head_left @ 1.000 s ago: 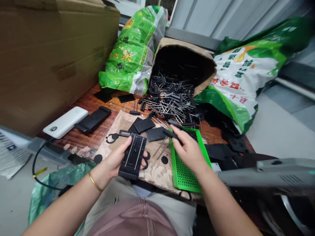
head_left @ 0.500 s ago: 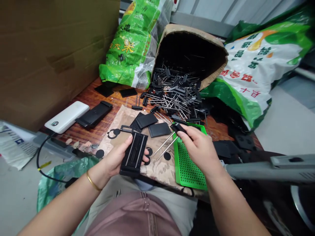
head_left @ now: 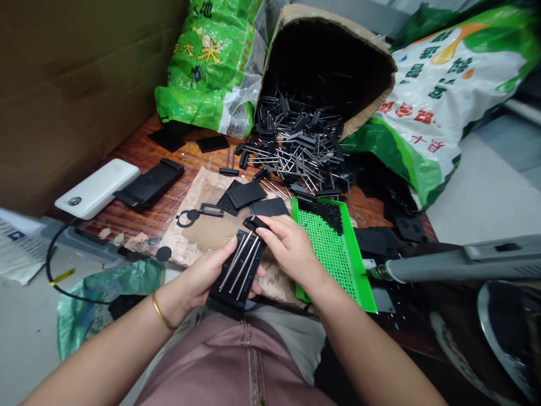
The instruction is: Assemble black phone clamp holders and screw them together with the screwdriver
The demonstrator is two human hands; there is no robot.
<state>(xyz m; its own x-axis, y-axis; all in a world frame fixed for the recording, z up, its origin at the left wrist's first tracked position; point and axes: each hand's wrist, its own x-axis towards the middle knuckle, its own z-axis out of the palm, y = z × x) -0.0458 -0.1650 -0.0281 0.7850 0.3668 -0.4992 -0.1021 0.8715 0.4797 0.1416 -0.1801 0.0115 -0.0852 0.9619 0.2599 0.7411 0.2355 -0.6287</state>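
Wooden table (head_left: 192, 157); parts heap (head_left: 304, 149) beyond right hand (head_left: 291, 243), which pinches rodded bar (head_left: 255, 223), seemingly not yet seated; left hand (head_left: 203, 273) grips holder (head_left: 225, 304).

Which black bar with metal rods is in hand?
The bar pinched in the right hand, over the black holder in the left hand; the other bars lie loose in or near the open cardboard box.

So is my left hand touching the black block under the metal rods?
Touching: the head view shows the left hand holding the black block, thumb against one edge, fingertips past the other.
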